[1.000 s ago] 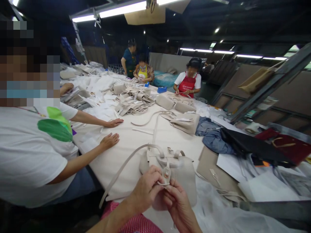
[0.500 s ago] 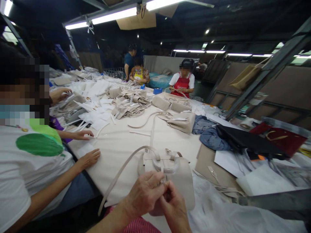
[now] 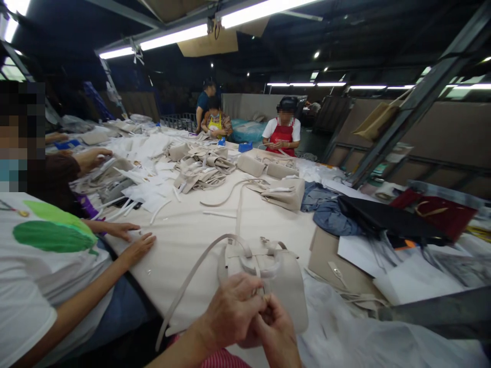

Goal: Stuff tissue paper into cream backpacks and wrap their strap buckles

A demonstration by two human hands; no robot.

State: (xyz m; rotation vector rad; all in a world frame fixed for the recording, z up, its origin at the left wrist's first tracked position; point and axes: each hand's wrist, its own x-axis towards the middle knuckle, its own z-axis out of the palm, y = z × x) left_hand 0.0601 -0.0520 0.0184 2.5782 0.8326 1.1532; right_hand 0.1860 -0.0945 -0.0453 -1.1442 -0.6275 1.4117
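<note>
A beige handbag [image 3: 287, 286] with a flap stands close in front of me on the table. Its top handle [image 3: 268, 268] appears wrapped in pale covering, and a long shoulder strap [image 3: 187, 278] loops off to the left. Before the flap, my left hand [image 3: 235, 309] is closed in a pinch. My right hand [image 3: 275, 327] is also closed, its fingertips meeting the left ones. Whatever small piece sits between them is hidden by the fingers.
At left, a co-worker's hands [image 3: 140, 249] rest on the table edge. Several beige bags [image 3: 205, 166] are piled further back, another bag [image 3: 284, 193] nearer. To the right lie blue-grey cloth [image 3: 330, 217], a black bag [image 3: 387, 217], paper and plastic sheeting [image 3: 345, 327]. A metal post [image 3: 418, 102] slants up there.
My hands stay together at the bag's front with only a slight shift of the fingers. The co-worker at left has moved a little left, and the view has tilted slightly.
</note>
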